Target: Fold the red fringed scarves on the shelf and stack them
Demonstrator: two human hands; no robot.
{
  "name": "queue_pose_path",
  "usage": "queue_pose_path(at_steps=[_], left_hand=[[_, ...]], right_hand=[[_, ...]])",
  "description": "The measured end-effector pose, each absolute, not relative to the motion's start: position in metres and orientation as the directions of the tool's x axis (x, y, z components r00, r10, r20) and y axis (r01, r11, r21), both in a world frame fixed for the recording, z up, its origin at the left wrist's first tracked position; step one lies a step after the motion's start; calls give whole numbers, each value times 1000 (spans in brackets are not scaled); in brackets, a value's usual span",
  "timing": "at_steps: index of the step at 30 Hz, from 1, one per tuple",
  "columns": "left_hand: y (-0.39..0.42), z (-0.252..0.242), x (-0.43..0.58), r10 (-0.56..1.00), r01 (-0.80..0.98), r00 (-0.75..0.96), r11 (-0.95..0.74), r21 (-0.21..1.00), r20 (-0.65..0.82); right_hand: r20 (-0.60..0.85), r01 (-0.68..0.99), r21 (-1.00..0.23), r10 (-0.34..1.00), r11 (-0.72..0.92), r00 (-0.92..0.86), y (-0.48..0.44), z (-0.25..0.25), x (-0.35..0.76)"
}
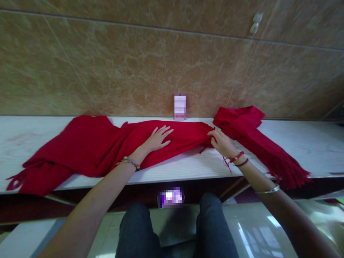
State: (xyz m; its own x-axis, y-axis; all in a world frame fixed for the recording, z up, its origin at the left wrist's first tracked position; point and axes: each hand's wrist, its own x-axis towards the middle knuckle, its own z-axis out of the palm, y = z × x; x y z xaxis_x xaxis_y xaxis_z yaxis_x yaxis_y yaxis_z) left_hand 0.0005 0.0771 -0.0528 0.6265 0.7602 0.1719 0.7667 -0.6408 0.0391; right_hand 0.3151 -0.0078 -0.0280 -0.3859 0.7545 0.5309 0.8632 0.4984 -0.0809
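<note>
A long red scarf [88, 147] lies spread along the white table [172, 168], wrinkled and bunched toward its left end. My left hand [158, 139] rests flat on its middle stretch, fingers spread. At the narrower right end, my right hand [221, 141] pinches the scarf's edge between closed fingers. Just beyond that hand, a second red piece of cloth [242, 123], apparently a scarf, lies partly folded, its fringe hanging toward the front edge. Whether the two red pieces join behind my right hand cannot be made out.
A phone [180, 106] with a blurred screen leans upright against the brown marbled wall [147, 68]. Another lit screen [171, 197] shows below the table's front edge, above my knees. A wall socket or fitting [256, 23] sits high on the right.
</note>
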Motion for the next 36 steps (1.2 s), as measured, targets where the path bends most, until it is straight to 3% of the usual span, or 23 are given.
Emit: queue_pose_path(at_steps=[3, 8, 14, 16, 19, 21, 25, 28, 32, 36], left_hand=[[79, -52, 1, 736, 734, 676, -676, 72, 18], [80, -48, 1, 738, 738, 673, -669, 82, -36], [77, -47, 1, 735, 739, 674, -669, 83, -75], [78, -48, -1, 743, 747, 665, -660, 75, -76], [83, -42, -9, 731, 738, 675, -669, 87, -99], [90, -32, -12, 702, 716, 698, -688, 117, -144], [101, -13, 8, 745, 756, 654, -642, 124, -130], [102, -18, 42, 832, 829, 552, -543, 132, -48], [97, -43, 72, 907, 912, 399, -377, 162, -133], [98, -56, 66, 919, 924, 370, -349, 155, -136]], right_hand=[[589, 827, -120, 710, 550, -387, -7, -19, 312], [308, 780, -106, 766, 617, -564, 4, -6, 322], [573, 792, -161, 709, 588, -410, -21, 27, 326], [424, 737, -198, 734, 647, -530, -36, 23, 323], [32, 688, -324, 734, 650, -679, -44, 2, 329], [25, 754, -354, 811, 554, -584, -38, -11, 339], [253, 889, -383, 954, 250, -159, -2, -27, 356], [227, 857, -505, 974, 100, 20, 29, -38, 351], [210, 783, -616, 976, 87, 56, 53, -54, 337], [274, 690, -706, 960, 160, 57, 60, -51, 347]])
